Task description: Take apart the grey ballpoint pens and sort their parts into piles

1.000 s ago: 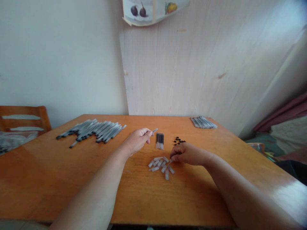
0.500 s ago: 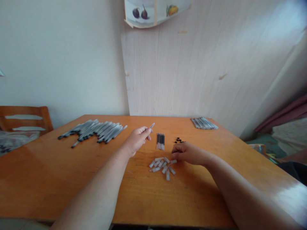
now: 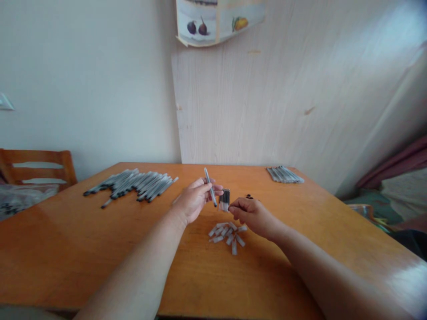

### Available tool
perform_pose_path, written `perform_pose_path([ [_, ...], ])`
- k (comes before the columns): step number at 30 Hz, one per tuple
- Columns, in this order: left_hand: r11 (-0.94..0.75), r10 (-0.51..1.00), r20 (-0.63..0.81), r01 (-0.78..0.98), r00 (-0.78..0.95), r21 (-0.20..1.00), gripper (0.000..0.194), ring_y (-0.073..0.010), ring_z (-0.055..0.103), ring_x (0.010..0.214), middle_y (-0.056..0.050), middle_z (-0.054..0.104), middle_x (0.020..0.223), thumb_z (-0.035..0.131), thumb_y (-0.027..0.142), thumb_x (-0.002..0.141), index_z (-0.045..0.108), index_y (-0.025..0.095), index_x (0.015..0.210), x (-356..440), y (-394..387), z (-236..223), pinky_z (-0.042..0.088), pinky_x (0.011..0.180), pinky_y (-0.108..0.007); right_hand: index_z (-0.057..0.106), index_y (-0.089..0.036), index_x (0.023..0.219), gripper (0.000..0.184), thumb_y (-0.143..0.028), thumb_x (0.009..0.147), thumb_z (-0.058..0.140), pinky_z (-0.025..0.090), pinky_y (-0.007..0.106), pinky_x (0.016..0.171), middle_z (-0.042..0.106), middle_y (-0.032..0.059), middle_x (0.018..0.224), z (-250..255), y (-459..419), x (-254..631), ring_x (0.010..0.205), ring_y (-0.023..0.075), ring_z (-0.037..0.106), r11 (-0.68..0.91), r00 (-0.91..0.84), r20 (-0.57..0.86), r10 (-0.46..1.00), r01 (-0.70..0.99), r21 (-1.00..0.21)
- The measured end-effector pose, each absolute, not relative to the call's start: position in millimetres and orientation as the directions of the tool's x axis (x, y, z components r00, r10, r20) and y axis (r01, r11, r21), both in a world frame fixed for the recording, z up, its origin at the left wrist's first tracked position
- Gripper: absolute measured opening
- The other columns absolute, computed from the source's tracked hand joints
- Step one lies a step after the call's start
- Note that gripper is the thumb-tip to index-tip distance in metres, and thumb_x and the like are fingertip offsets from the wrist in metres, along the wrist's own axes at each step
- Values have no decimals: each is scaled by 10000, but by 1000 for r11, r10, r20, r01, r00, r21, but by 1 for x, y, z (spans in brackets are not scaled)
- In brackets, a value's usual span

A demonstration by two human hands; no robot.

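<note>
My left hand (image 3: pixel 195 200) is closed on a pen (image 3: pixel 209 182) with a clear barrel and a dark lower end, held tilted above the table. To the right of it, my right hand (image 3: pixel 250 215) is closed in a pinch; whatever its fingertips hold, if anything, is too small to make out. Those fingertips are beside a row of dark pen refills (image 3: pixel 224 198), partly covering its right side. Just nearer to me lies a loose pile of translucent pen caps (image 3: pixel 228 232). Behind my right hand a few small black plugs (image 3: pixel 249 196) show, the others hidden.
A broad heap of pens (image 3: pixel 133 183) with black ends lies on the left of the wooden table (image 3: pixel 200 275). Another stack of pens (image 3: pixel 284 174) is at the back right. A wooden chair (image 3: pixel 40 156) and a plastic bag (image 3: pixel 28 198) stand beyond the left edge.
My left hand has turned the pen from pointing away to nearly upright, dark end down. My right hand has left the caps, passed by the black plugs and moved left towards the pen.
</note>
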State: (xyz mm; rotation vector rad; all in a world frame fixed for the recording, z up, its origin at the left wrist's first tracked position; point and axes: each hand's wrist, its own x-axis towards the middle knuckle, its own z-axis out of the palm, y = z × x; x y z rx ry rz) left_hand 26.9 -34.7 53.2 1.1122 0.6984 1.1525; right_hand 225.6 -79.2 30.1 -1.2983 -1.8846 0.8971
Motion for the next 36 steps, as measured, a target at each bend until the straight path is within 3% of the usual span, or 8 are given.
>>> perform_pose_path([
  [7, 36, 922, 129, -411, 366, 911, 124, -223, 680, 951, -143, 698, 1020, 563, 192, 867, 528, 148, 978, 35, -39, 51, 470, 841, -347, 606, -166, 850, 304, -455, 870, 513, 373, 221, 512, 580, -1, 669, 30, -85, 216, 546, 96, 489, 216, -327, 108, 939, 315, -924],
  [12, 36, 907, 152, -432, 392, 901, 129, -222, 664, 1005, -140, 692, 1049, 570, 192, 870, 522, 154, 983, 39, -43, 52, 462, 897, -366, 583, -170, 761, 358, -513, 852, 537, 331, 219, 482, 564, -12, 617, 27, -84, 215, 507, 85, 464, 178, -333, 90, 939, 246, -953],
  [21, 52, 879, 131, -364, 459, 930, 171, -228, 652, 1024, -147, 670, 1103, 604, 211, 864, 533, 148, 1006, 38, -45, 51, 477, 910, -389, 574, -168, 793, 387, -554, 778, 605, 288, 215, 454, 570, -16, 615, 30, -83, 215, 472, 68, 409, 48, -298, 8, 955, 127, -991],
  [36, 28, 907, 128, -360, 402, 933, 178, -207, 679, 951, -126, 698, 1020, 635, 243, 851, 522, 157, 958, 41, -44, 48, 508, 859, -366, 566, -182, 797, 274, -433, 885, 499, 394, 223, 521, 607, 8, 682, 24, -81, 217, 555, 102, 515, 255, -217, 194, 957, 308, -917],
])
